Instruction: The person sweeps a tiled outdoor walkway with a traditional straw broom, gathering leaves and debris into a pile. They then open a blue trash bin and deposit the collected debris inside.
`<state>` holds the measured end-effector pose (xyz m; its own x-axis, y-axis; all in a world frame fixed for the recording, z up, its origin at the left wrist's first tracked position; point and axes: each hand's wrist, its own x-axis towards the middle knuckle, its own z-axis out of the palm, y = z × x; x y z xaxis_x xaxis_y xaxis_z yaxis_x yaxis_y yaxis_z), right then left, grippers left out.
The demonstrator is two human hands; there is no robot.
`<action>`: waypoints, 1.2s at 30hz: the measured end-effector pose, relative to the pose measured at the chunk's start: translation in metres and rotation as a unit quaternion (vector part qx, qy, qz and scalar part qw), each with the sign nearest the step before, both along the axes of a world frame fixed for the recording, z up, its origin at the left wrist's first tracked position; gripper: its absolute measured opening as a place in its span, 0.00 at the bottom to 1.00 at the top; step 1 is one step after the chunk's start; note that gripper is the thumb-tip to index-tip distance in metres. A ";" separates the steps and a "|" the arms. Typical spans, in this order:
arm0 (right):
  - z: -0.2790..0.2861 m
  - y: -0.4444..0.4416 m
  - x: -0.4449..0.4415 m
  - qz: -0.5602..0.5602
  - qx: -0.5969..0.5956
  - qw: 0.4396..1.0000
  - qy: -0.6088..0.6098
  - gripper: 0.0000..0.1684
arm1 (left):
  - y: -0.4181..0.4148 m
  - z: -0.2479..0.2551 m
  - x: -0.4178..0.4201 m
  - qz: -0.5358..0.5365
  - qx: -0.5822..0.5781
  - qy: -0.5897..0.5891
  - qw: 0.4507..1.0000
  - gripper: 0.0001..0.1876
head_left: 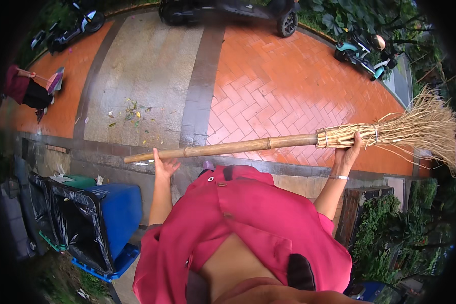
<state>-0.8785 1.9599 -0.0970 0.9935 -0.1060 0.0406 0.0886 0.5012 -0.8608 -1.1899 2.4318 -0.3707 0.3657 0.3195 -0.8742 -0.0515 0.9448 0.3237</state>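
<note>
A twig broom with a bamboo handle (247,146) lies level across the view in front of my body, its bristles fanning out at the right. Under the handle's far left end, my left hand (165,165) has its thumb up against the bamboo and its fingers spread, palm upward. My right hand (348,150) supports the bound twig head (347,135) from below, the thumb or a finger rising over the bundle; how far the other fingers wrap behind it is hidden. Leaves and small litter (133,112) lie on the grey paving beyond the handle.
Blue bin (121,216) with a black liner stands at lower left beside a green bin (79,181). Another person (22,89) holds a broom and dustpan at far left. Scooters (228,11) are parked along the far edge. A brick planter (349,212) is at right.
</note>
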 end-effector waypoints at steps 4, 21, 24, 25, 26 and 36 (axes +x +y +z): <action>-0.067 0.033 0.011 -0.004 0.051 0.992 0.118 0.17 | 0.090 0.013 0.013 0.221 0.086 -0.065 0.969 0.24; -0.149 0.371 0.237 0.539 0.264 0.700 0.388 0.18 | 0.116 0.240 -0.181 0.404 0.641 -0.136 0.638 0.19; -0.138 0.417 0.278 0.575 0.322 0.648 0.382 0.17 | 0.019 0.252 -0.101 0.498 0.667 -0.062 0.550 0.21; -0.130 0.429 0.288 0.575 0.331 0.636 0.394 0.17 | -0.010 0.258 -0.088 0.516 0.671 -0.049 0.530 0.22; -0.124 0.440 0.294 0.575 0.339 0.623 0.407 0.18 | -0.033 0.265 -0.080 0.528 0.673 -0.041 0.516 0.22; -0.140 0.435 0.310 0.584 0.238 0.646 0.431 0.30 | -0.145 0.263 0.030 0.706 0.463 0.163 0.510 0.21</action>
<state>-0.5685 2.3951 -0.2374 0.0401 0.9389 -0.3419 -0.9978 0.0195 -0.0634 -1.1595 2.2869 -0.1078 -0.9174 0.3948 -0.0497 -0.2702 -0.5262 0.8063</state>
